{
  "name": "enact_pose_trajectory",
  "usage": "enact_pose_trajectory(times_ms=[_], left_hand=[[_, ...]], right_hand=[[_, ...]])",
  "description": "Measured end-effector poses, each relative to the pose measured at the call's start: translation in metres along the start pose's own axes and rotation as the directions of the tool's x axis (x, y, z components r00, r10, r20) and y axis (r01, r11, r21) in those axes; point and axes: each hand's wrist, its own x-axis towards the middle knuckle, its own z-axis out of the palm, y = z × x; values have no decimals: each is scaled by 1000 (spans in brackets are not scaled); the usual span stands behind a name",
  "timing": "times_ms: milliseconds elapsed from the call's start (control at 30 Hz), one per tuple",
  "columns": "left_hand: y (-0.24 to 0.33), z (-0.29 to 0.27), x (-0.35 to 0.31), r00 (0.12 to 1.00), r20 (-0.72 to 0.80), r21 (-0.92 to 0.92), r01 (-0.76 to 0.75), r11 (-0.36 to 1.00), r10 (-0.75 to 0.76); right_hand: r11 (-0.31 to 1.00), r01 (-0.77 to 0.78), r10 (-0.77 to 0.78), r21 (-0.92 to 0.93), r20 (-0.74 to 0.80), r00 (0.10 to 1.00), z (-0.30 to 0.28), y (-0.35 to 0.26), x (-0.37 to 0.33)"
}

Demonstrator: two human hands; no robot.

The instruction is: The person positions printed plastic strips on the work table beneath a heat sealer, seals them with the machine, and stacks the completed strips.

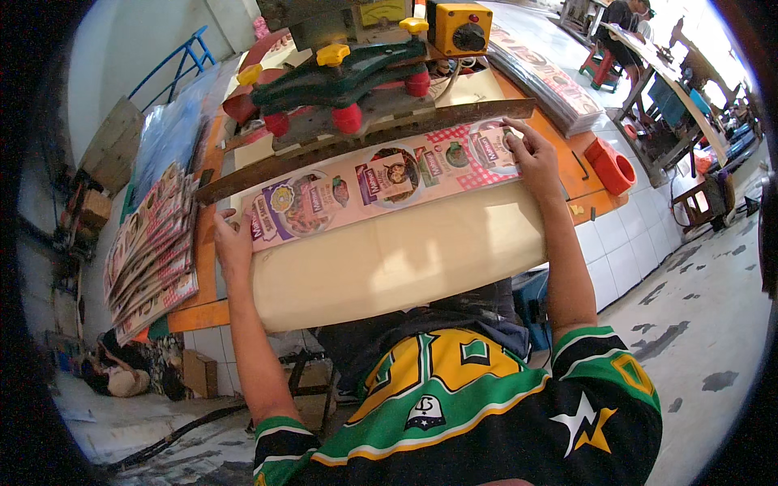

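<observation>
A long printed plastic sheet [348, 182], pink with food pictures and checked patches, lies flat across the cream work surface [397, 251]. Its far edge runs along the long dark metal bar [373, 150] of a press. My left hand [233, 241] is at the sheet's left end, fingers closed on its edge. At the far right corner my right hand [535, 160] pinches the other end between thumb and fingers. Above the bar stands the green press frame [340, 81] with yellow knobs and red round parts.
Fanned printed sheets [154, 251] hang over the table's left side, near clear plastic [170, 121]. A flat printed stack [551, 85] lies at far right. A red roll-shaped holder [609, 166] sits at the right edge. Another person [624, 32] sits at a far table; someone else [126, 377] is low at left.
</observation>
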Motion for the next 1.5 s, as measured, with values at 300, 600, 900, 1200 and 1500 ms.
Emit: enact_pose_trajectory(times_ms=[300, 600, 900, 1200, 1500], left_hand=[[9, -4, 4, 995, 46, 32, 82, 996, -83], [9, -17, -4, 999, -23, -100, 27, 995, -30], [23, -21, -9, 962, -264, -251, -140, 958, 71], [22, -25, -13, 897, -427, -311, -264, 913, 114], [29, -31, -13, 859, -501, -294, -281, 914, 104]], right_hand=[[986, 54, -49, 156, -38, 998, -2, 15, 5], [911, 19, -34, 412, 30, 999, -7, 16, 5], [819, 31, -61, 573, 33, 998, -19, 23, 10], [804, 42, -88, 594, 48, 995, -22, 22, 4], [794, 43, -73, 607, 24, 997, -19, 11, 1]])
